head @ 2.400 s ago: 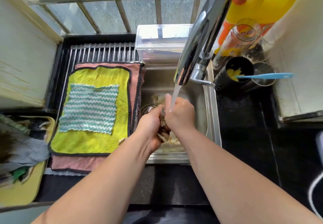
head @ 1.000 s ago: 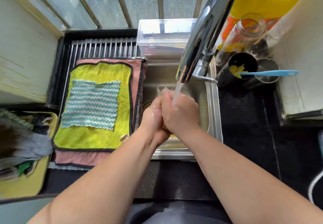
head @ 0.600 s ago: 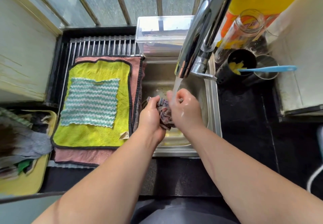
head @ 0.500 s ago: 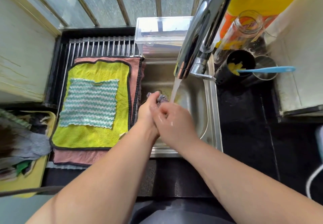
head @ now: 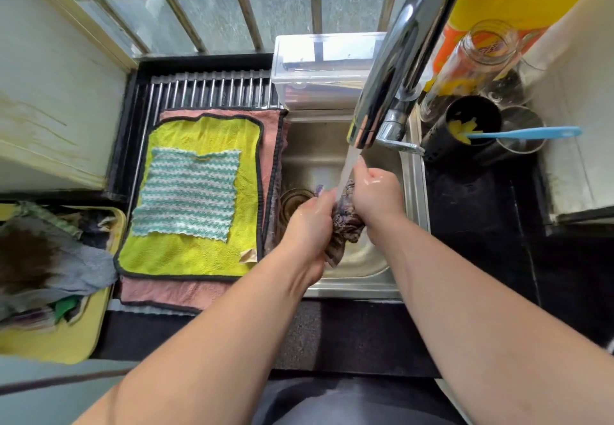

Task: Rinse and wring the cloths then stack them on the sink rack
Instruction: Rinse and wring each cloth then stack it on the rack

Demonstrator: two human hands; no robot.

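Evidently the rinse is in hand: the left hand [head: 309, 222] and the right hand [head: 375, 199] each have their fingers curled round a bunched dark patterned cloth [head: 345, 223], held over the sink [head: 417, 199] under water running from the tap [head: 392, 69]; on the rack [head: 212, 91] beside it a striped cloth [head: 189, 192] lies on a yellow cloth [head: 199, 258], itself on a pink cloth [head: 172, 291]; next, I judge, comes a counter-twist of both fists to wring it, then spreading it atop the striped one.
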